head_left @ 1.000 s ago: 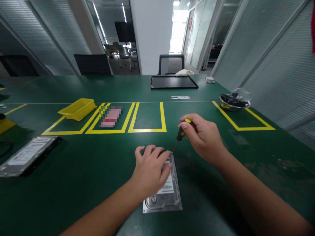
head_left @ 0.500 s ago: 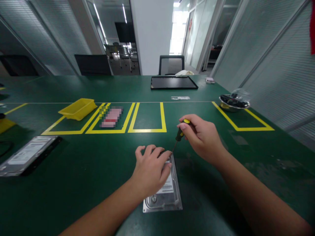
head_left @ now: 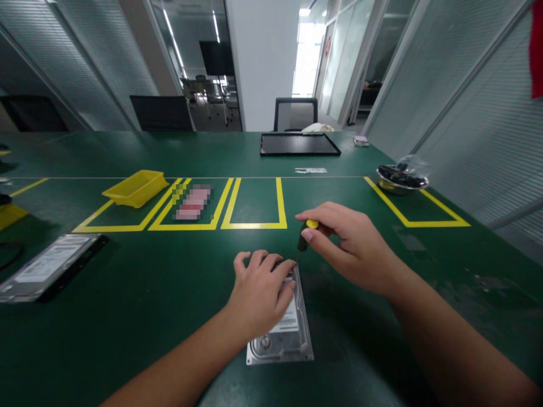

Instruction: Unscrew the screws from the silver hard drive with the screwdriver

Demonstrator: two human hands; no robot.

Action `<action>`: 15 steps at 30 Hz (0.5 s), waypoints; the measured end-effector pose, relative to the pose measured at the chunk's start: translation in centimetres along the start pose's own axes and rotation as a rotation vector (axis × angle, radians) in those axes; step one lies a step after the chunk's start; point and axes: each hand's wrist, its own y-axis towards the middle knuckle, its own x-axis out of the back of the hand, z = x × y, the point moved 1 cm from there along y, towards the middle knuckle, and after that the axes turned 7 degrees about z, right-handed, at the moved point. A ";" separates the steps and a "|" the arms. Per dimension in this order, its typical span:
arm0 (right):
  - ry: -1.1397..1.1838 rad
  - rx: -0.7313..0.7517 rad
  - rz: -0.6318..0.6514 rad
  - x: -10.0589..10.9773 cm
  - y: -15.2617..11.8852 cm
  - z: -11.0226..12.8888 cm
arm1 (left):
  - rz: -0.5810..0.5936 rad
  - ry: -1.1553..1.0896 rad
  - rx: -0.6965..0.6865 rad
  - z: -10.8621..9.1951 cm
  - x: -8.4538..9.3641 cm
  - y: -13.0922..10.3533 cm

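Note:
A silver hard drive [head_left: 299, 336] with a white label lies flat on the green table in front of me. My left hand [head_left: 261, 297] is laid across its upper part, fingers curled over the far end, steadying it and covering much of the label. In my right hand [head_left: 345, 246] is a screwdriver [head_left: 302, 242] with a dark and yellow handle, pinched between thumb and fingers. The tool stands nearly upright, its tip at the drive's far right corner. Whether the tip sits in a screw is too small to tell.
Another hard drive [head_left: 53, 265] lies at the left. Farther back are a yellow tray [head_left: 136, 188], a blurred-out pinkish item [head_left: 194, 202] and yellow tape outlines. A metal bowl [head_left: 401, 183] of dark parts stands right; a black-framed panel [head_left: 300, 144] lies at the back.
My right hand has shifted slightly down and left, and the screwdriver is more upright with the fingers more extended over its handle. My left hand and the hard drive have stayed put.

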 end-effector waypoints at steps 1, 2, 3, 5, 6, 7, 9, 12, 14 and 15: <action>0.004 0.009 0.005 0.0 0.0 0.1 | 0.000 -0.005 0.002 0.0 0.0 0.0; 0.007 0.014 0.007 0.0 -0.1 0.1 | 0.000 -0.010 0.005 0.0 0.1 0.0; 0.009 0.015 0.010 0.0 -0.1 0.2 | -0.002 -0.015 0.009 -0.1 0.1 -0.1; 0.015 0.018 0.017 0.0 -0.1 0.3 | -0.011 -0.028 0.016 -0.1 0.2 -0.1; 0.019 0.022 0.021 0.0 -0.2 0.3 | -0.014 -0.035 0.018 -0.1 0.2 -0.2; 0.022 0.026 0.025 0.0 -0.2 0.4 | -0.017 -0.040 0.020 -0.1 0.2 -0.2; 0.022 0.032 0.029 0.1 -0.3 0.5 | -0.016 -0.049 0.023 -0.1 0.3 -0.2; 0.017 0.024 0.034 0.3 -0.4 0.7 | -0.005 -0.056 0.025 0.0 0.2 -0.1; 0.017 0.004 0.047 0.5 -0.5 0.8 | 0.003 -0.057 0.024 0.1 0.2 -0.1; 0.018 -0.005 0.050 0.6 -0.6 0.8 | 0.004 -0.055 0.026 0.1 0.2 -0.1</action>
